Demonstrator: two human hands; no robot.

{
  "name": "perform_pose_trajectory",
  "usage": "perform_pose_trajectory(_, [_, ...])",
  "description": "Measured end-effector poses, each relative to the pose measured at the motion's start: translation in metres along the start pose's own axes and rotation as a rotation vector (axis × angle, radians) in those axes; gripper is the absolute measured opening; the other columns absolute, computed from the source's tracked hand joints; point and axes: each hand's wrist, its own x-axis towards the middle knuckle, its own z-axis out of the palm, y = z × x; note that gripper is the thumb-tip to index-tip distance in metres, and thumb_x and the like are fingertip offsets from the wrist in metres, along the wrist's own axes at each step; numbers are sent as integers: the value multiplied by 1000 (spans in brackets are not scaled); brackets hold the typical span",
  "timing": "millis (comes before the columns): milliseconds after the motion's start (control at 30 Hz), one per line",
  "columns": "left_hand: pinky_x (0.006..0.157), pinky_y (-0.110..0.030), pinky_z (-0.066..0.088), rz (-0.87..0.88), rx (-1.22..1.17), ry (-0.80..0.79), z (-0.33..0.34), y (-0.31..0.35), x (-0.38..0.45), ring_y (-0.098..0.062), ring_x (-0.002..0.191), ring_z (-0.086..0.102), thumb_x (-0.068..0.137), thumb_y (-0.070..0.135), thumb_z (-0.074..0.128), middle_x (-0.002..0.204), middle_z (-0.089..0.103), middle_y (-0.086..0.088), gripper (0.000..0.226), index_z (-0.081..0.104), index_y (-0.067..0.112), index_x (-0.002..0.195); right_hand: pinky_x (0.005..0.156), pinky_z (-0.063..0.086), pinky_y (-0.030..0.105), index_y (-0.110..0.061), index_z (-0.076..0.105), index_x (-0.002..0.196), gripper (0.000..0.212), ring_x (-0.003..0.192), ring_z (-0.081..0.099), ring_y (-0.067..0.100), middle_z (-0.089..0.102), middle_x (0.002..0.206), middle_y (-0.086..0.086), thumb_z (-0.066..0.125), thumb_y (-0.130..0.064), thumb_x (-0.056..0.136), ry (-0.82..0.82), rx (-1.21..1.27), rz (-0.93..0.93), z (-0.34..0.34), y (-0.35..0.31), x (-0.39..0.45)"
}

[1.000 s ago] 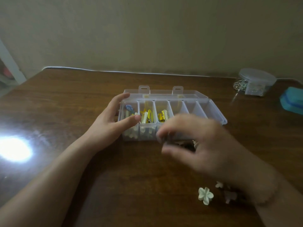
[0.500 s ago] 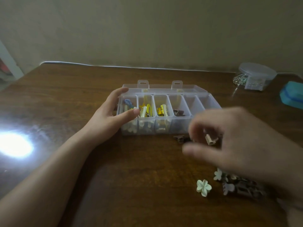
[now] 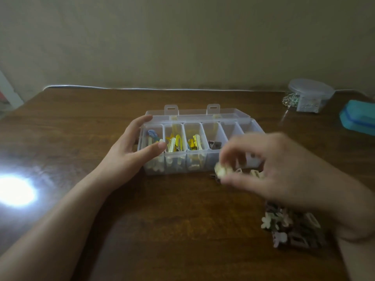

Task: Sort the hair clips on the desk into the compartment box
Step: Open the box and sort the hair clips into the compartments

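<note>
Left hand (image 3: pixel 129 153) with straight fingers bracing the left end of the clear compartment box (image 3: pixel 203 169) on the desk (image 3: pixel 81 122), right hand (image 3: pixel 269 169) pinching a cream flower hair clip (image 3: pixel 221 171) just before the box front, blurred, pile of hair clips (image 3: pixel 292 228) near right

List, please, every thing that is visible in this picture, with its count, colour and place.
compartment box: one, clear plastic, lid open, centre of desk.
sorted clips: several, blue, yellow and brown, in the four left compartments.
loose clips: a pile, cream, pink and brown, near right of desk.
round container: one, clear, far right.
blue case: one, right edge.
desk: one, dark brown wood.
left hand: rests on the box's left end.
right hand: blurred, its grip pinches a cream clip before the box.
</note>
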Motion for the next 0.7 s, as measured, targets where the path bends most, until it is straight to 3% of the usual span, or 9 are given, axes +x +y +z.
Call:
perform_pose_trajectory(67, [101,-30,34,4,-6,-2,0,0,0,-2,137,33,60,73,61,149,36,22,86,35,52,140,73,44,11,-37,58,90,13,86,53,-4,57,83,-22,63,-43,80,316,61,20,5,10,12])
perform_pose_trajectory(133, [100,-30,35,-1,-14,-11,0,1,-1,-3,136,34,59,73,61,149,35,22,87,34,52,140,74,44,14,-32,60,93,17,88,51,-2,57,87,-22,63,-44,82,407,-24,86,13,19,23])
perform_pose_trajectory(233, [101,-32,35,-8,-12,-16,-1,2,-1,-5,136,34,57,75,61,151,35,19,90,34,52,140,90,41,27,-34,60,107,35,106,47,1,55,105,-23,49,-58,85,277,-107,118,18,27,27])
perform_pose_trajectory(300, [102,-33,35,-5,-11,-18,-1,2,-1,-6,137,34,55,78,62,151,35,19,93,34,52,140,94,36,26,-33,59,113,37,113,44,0,53,113,-22,44,-56,87,302,-77,112,13,29,21])
perform_pose_trajectory(367, [102,-33,34,-5,-9,-16,-1,2,-1,-6,137,33,57,75,61,150,34,21,91,34,51,141,84,39,14,-31,61,107,23,101,50,-6,57,105,-22,50,-41,90,393,-59,110,3,29,11])
perform_pose_trajectory(433, [102,-33,34,-6,-5,-17,-1,3,-2,-5,137,33,59,74,60,150,34,22,89,33,51,141,67,45,9,-34,62,94,11,86,55,-7,59,88,-22,54,-30,86,353,-50,106,-6,30,1])
perform_pose_trajectory(567, [105,-35,34,-5,-3,-8,0,4,-3,-5,138,33,56,76,62,152,34,20,92,34,52,140,68,47,15,-42,61,89,9,89,56,-5,60,84,-23,57,-38,82,74,-52,65,-4,22,-4])
perform_pose_trajectory(633, [106,-35,35,-7,10,-22,-2,5,-4,-5,137,34,51,82,63,152,33,20,99,32,54,140,80,42,18,-40,62,99,15,96,50,-5,58,93,-24,59,-41,84,50,-132,44,4,19,0])
perform_pose_trajectory(700, [100,-24,38,-8,32,-65,-3,6,-5,4,128,41,47,78,68,147,36,25,107,25,56,142,81,37,18,-42,57,103,21,96,45,-5,50,97,-25,63,-35,84,119,-167,59,12,20,4])
